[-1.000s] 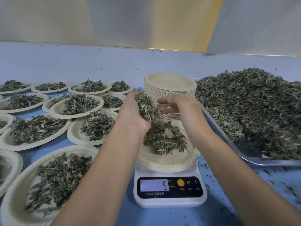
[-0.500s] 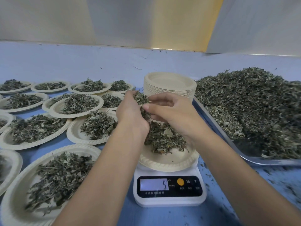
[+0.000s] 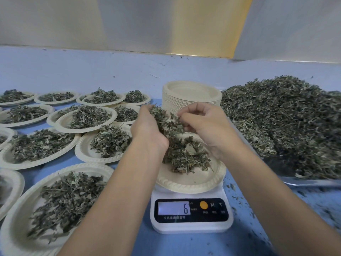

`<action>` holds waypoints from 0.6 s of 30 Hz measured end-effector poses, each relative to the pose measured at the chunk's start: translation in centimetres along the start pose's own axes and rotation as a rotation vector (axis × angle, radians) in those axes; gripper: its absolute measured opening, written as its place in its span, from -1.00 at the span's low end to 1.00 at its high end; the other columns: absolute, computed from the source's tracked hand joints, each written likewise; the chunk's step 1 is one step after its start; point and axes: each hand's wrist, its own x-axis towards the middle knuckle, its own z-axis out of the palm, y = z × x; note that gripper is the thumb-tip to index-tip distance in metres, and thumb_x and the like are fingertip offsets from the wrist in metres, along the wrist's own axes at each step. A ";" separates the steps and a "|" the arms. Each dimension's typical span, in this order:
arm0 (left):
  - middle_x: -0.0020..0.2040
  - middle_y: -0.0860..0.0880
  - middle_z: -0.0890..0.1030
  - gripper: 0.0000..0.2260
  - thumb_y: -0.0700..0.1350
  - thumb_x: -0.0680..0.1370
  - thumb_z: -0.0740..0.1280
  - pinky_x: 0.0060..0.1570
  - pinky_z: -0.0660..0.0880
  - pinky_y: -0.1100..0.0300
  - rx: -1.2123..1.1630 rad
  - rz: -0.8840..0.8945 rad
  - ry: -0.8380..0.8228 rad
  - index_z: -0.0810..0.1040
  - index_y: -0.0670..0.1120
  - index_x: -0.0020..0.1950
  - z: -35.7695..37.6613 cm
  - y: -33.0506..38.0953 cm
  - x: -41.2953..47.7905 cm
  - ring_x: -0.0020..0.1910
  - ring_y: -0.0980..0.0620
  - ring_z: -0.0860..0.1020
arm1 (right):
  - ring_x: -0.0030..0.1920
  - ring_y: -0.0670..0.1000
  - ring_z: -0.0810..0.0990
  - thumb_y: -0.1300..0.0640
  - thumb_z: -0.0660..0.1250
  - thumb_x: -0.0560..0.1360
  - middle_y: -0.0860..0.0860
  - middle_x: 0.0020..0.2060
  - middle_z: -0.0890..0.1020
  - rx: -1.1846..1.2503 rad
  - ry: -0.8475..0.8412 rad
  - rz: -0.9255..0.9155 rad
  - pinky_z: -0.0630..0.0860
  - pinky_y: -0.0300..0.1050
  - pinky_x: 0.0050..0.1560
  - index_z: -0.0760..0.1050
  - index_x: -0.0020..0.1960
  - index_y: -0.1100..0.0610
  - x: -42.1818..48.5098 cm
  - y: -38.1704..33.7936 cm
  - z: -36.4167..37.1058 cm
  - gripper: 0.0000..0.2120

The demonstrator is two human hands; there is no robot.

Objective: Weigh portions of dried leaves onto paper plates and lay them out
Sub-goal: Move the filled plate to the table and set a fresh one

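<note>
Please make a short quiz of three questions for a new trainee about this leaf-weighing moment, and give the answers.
1. True or false: the plate on the scale is empty.
2. Which digit does the display show?
3. The left hand holds: A a clump of leaves, B a spoon, C an empty plate.
Key: 1 false; 2 six; 3 A.

A pale blue table runs back to a grey-white wall with a warm yellow panel.
</note>
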 end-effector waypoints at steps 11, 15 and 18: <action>-0.09 -0.08 0.45 -0.88 -0.18 0.54 0.29 -0.53 0.45 0.34 -0.149 0.046 0.047 0.43 -0.18 0.03 0.2 0.5 -0.8 -0.36 0.04 0.46 | -0.44 -0.19 0.41 0.31 0.23 0.41 -0.21 -0.48 0.55 -0.101 0.012 0.059 0.33 -0.42 -0.45 0.56 -0.29 0.13 0.1 0.1 -0.7 -0.81; 0.04 -0.09 0.43 -0.87 -0.18 0.54 0.28 -0.52 0.45 0.34 -0.147 0.041 0.054 0.42 -0.16 0.06 0.1 0.5 -0.7 -0.35 0.04 0.46 | -0.49 -0.21 0.41 0.31 0.25 0.42 -0.15 -0.49 0.48 -0.071 0.028 0.056 0.34 -0.43 -0.46 0.55 -0.29 0.11 0.1 -0.1 -0.9 -0.80; 0.05 -0.08 0.43 -0.86 -0.18 0.54 0.29 -0.52 0.45 0.34 -0.157 0.041 0.052 0.43 -0.15 0.07 0.1 0.6 -0.7 -0.35 0.04 0.46 | -0.50 -0.20 0.40 0.33 0.25 0.42 -0.17 -0.54 0.45 -0.056 0.019 0.059 0.36 -0.43 -0.46 0.56 -0.29 0.11 0.1 -0.2 -0.9 -0.80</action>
